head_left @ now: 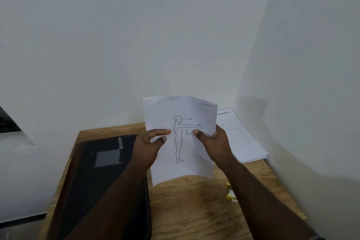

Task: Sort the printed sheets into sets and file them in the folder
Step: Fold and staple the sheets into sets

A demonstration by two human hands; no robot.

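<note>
While both hands grip it, the printed sheet (pixel 181 142) stands raised above the tabletop (pixel 194 210).

Left hand (pixel 150 148) and right hand (pixel 212 142) pinch its side edges; checking the figure drawing first should pick its set. Black folder (pixel 109 171) lies closed left, paper stack (pixel 239 138) right, white walls around.

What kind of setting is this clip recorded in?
Probably a small office or study corner: a wooden desk pushed against plain white walls, a stack of printed sheets at its far right, and a black folder lying on its left.
</note>
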